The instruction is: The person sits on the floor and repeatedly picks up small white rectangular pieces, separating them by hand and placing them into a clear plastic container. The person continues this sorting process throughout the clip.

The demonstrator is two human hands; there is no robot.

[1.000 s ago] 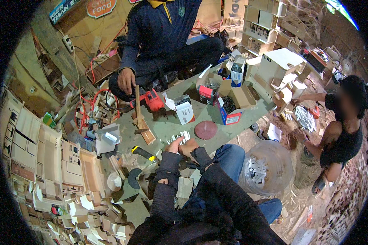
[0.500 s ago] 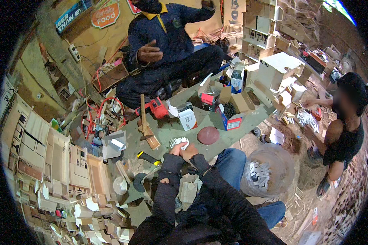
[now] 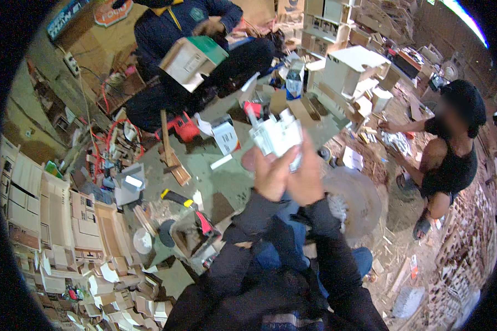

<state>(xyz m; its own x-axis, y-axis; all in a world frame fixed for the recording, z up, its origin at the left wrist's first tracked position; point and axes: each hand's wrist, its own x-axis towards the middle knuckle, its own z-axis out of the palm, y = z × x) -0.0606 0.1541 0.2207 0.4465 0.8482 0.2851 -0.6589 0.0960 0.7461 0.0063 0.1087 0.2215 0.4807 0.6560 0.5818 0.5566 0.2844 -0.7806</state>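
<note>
A bunch of small white pieces (image 3: 276,135), blurred by motion, is held up over the low green table (image 3: 199,165). My left hand (image 3: 273,179) grips it from the left and my right hand (image 3: 306,179) presses against its right side. Both hands are closed around the pieces, close together. A single white strip (image 3: 221,161) lies on the table to their left. Behind my left hand a reddish-brown round object (image 3: 249,160) is partly hidden. Beside my right forearm stands a clear plastic tub (image 3: 364,193) with more white pieces inside.
On the table are a red power tool (image 3: 183,128), a wooden stick (image 3: 173,157), a yellow-and-black handle (image 3: 176,197) and a white carton (image 3: 225,135). Across it, a person holds a wooden box (image 3: 185,63) with a green side. Another person (image 3: 453,149) crouches at right. Wooden panels (image 3: 83,220) crowd the left.
My hands have risen from the table and moved right, carrying the white pieces. The view has shifted. The person opposite now holds a wooden box with a green side.
</note>
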